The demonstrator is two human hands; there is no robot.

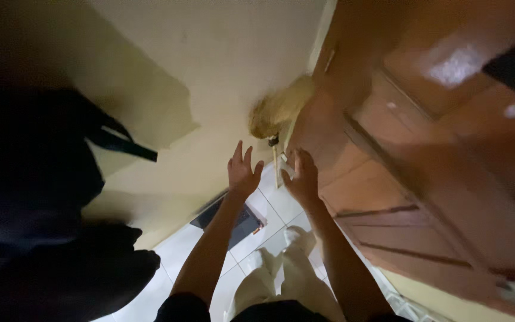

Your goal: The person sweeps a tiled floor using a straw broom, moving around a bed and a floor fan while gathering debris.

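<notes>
Both hands are spread wide and hold nothing, the left hand [242,171] and right hand [303,176] apart on either side of the broom [276,113], whose stick stands between the fingertips against the wall [210,59], beside the wooden door [424,179].

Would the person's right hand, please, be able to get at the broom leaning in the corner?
Probably yes: the right hand is open beside the broom, its handle close by, with nothing between them.
</notes>
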